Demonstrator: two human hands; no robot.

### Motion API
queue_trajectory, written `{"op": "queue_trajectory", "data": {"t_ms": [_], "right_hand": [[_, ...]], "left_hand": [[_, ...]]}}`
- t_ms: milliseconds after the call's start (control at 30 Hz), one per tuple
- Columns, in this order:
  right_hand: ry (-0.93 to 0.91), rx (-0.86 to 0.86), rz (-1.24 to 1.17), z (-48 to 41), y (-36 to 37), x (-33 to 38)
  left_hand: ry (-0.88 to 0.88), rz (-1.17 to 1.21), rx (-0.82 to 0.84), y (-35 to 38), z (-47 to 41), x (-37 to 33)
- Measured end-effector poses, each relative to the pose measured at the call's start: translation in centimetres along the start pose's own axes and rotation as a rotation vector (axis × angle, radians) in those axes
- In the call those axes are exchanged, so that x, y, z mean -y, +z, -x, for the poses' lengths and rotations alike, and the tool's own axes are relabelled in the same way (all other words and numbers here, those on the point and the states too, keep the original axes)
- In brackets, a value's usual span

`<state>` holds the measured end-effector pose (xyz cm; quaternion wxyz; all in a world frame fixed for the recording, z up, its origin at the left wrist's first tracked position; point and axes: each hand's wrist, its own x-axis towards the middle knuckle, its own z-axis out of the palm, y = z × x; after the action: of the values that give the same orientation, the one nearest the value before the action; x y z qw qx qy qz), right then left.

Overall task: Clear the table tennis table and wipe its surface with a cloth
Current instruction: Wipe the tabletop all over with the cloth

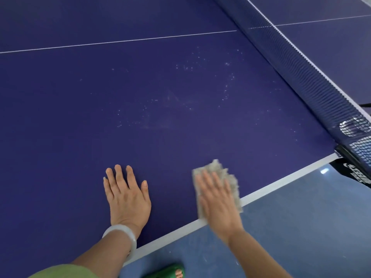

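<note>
Two flat palms do the work here, and neither grips anything. Your left hand (126,195) lies spread on the bench (180,87) with fingers straight, holding nothing. I judge it is there to prop your weight as you lean over the near edge.

Your right hand (217,199), fingers straight and close together, presses down on the cloth (230,181). The cloth sits at the near side of the bench, reaching the white edge line (281,181), some way short of the net (301,77). A flat palm spreads pressure across the whole pad, which suits wiping better than a pinch. Hand and cloth are both blurred, so a stroke seems under way.

The cloth is pale grey-beige, fluffy and ragged at its edges, and looks soft enough to mould to the surface. The bench top is matt, dark blue-violet, hard and flat. Pale specks (226,85) and faint smears lie scattered well beyond the cloth, towards the net, so that patch likely awaits wiping. The net is a fine dark mesh with a white top band.
</note>
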<state>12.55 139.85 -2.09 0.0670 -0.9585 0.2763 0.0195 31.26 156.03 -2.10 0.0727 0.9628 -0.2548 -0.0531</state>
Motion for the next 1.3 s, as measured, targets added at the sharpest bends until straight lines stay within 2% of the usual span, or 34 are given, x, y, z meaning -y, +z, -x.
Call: {"op": "queue_trajectory", "data": {"t_ms": [133,200,233,300,400,467,500,567,633,667,733,800,833,900,1000,1067,1167,1233,1300], "right_hand": [[0.64,0.007,-0.124,-1.9,-1.2,-6.9],[0.758,-0.028,-0.145,-2.8,-0.9,-5.2],[0.742,-0.036,-0.112,-3.1,-0.8,-3.3],[0.573,-0.067,-0.048,-3.0,-0.3,1.4],[0.104,-0.019,-0.032,-1.1,0.6,7.0],[-0.143,0.038,-0.058,0.4,0.8,6.1],[-0.183,0.046,-0.052,0.5,0.6,4.3],[-0.107,0.035,0.048,0.3,0.1,-0.5],[0.189,0.02,0.112,-0.3,-0.8,-5.8],[0.381,0.025,0.05,-0.7,-1.2,-7.7],[0.652,-0.025,-0.107,-1.4,-1.2,-8.7],[0.743,-0.067,-0.116,-2.4,-0.8,-5.9],[0.715,-0.066,-0.094,-2.9,-0.7,-3.7],[0.536,-0.061,-0.068,-3.6,-0.6,1.5],[0.106,-0.01,-0.02,-3.1,0.5,7.7],[-0.114,0.033,-0.052,-2.5,1.0,8.0],[-0.329,0.083,0.003,-2.0,0.5,3.0],[-0.276,0.061,0.031,-2.0,-0.2,-1.9],[0.014,0.035,-0.007,-2.4,-1.1,-6.5]], "left_hand": [[-0.011,-0.028,0.007,-0.1,0.0,-0.2],[-0.014,-0.028,0.005,-0.1,0.0,-0.2],[-0.014,-0.025,0.001,-0.1,0.0,-0.3],[-0.014,-0.019,-0.006,-0.1,0.0,-0.3],[-0.02,-0.023,-0.007,-0.1,0.0,-0.2],[-0.019,-0.021,-0.003,-0.1,0.0,-0.2],[-0.019,-0.022,-0.002,-0.1,0.0,-0.3],[-0.021,-0.031,0.002,-0.2,0.0,-0.2],[-0.021,-0.039,0.007,-0.2,-0.1,-0.3],[-0.02,-0.042,0.007,-0.2,-0.1,-0.3],[-0.017,-0.047,0.008,-0.1,-0.1,-0.2],[-0.013,-0.041,0.004,0.0,-0.1,-0.1],[-0.012,-0.038,0.002,0.0,0.0,0.0],[-0.012,-0.029,-0.002,0.0,0.0,-0.1],[-0.014,-0.016,-0.008,-0.1,0.0,-0.2],[-0.016,-0.02,-0.008,-0.2,0.0,-0.2],[-0.014,-0.027,-0.001,0.0,0.0,0.0],[-0.012,-0.036,0.004,0.1,0.0,0.0],[-0.013,-0.046,0.01,0.0,-0.1,-0.1]]}}
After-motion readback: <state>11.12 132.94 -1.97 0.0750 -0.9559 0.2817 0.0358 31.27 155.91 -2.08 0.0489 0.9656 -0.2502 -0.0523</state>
